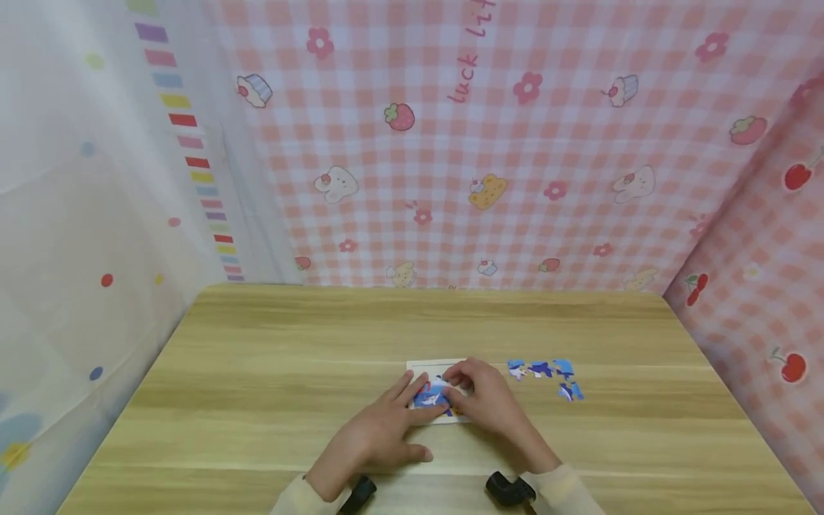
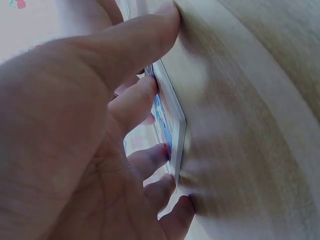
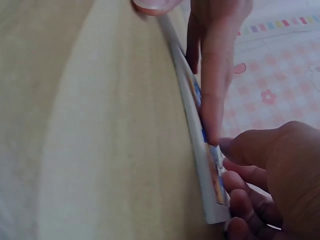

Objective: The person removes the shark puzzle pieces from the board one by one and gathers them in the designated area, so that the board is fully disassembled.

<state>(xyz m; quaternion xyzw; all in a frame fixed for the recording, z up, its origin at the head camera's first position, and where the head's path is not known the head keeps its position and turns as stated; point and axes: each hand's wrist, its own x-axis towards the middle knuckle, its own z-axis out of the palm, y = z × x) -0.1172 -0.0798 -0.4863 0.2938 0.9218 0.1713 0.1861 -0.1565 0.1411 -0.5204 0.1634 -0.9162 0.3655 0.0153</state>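
A jigsaw puzzle board (image 1: 438, 365) with a pale frame lies on the table, its blue picture partly covered by both hands. My left hand (image 1: 385, 428) rests over its left part, fingers spread and fairly straight, the index fingertip on the picture and the thumb out over the table. Curled fingers and thumb of my right hand (image 1: 484, 393) come close together over the right part of the board. In the right wrist view, the right thumb (image 3: 247, 146) meets the left index fingertip, and other right fingertips line the board's end. Whether a piece is pinched there I cannot tell.
Several loose blue and purple puzzle pieces (image 1: 539, 369) lie right of the board, with others (image 1: 570, 390) a little nearer. A pink checked cloth (image 1: 438, 243) hangs behind the wooden table (image 1: 257, 386). Black wrist devices (image 1: 508, 490) show by both sleeves.
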